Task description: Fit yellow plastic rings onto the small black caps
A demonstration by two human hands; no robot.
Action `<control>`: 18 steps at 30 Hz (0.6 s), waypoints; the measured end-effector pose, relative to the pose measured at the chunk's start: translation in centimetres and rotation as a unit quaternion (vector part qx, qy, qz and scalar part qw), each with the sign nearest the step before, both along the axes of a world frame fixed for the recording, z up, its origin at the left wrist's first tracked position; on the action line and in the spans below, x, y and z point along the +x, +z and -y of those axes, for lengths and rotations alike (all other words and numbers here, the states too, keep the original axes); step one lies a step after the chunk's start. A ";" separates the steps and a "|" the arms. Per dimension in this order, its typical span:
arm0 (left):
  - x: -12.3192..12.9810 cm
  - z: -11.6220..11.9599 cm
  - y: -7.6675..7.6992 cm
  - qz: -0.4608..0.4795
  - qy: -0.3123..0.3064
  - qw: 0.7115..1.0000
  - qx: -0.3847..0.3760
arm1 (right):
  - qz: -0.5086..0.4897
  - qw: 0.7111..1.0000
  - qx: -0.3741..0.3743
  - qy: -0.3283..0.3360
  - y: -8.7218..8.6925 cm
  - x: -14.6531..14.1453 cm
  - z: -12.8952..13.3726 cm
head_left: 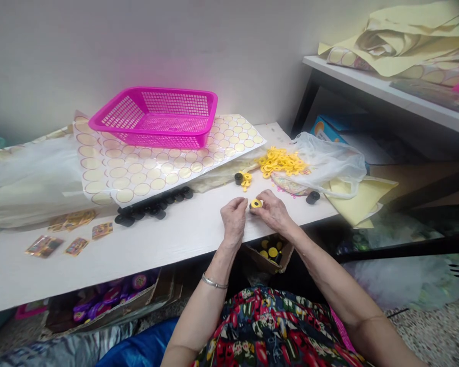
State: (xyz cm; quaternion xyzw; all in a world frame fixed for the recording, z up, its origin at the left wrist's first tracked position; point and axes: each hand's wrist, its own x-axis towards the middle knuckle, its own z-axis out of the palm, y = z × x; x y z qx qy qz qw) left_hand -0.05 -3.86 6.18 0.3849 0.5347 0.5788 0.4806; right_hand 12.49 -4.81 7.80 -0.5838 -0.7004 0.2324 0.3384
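Observation:
Over the front part of the white table (pixel 199 229), my right hand (pixel 274 211) grips a small black cylinder topped with a yellow ring (pixel 256 203). Just left of it, my left hand (pixel 234 218) is closed in a pinch; whatever its fingertips hold, if anything, is too small to make out. Beyond my hands stands another black cylinder (pixel 238 178), touching a few yellow ring pieces (pixel 246 180). A bigger heap of yellow pieces (pixel 281 162) lies behind these. One more black cylinder (pixel 312 198) rests to the right of my right hand.
A pink basket (pixel 153 137) sits on sheets of round stickers (pixel 168 168). Several black cylinders (pixel 141 213) and small printed packets (pixel 45 245) lie at left. A clear plastic bag (pixel 329 158) is at right. Below the table edge is a box (pixel 286 255) of black and yellow pieces.

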 end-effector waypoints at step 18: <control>0.4 -0.9 -2.9 -0.123 -0.103 0.987 0.006 | -0.075 0.995 -0.072 -0.005 -1.0 -0.1 -0.8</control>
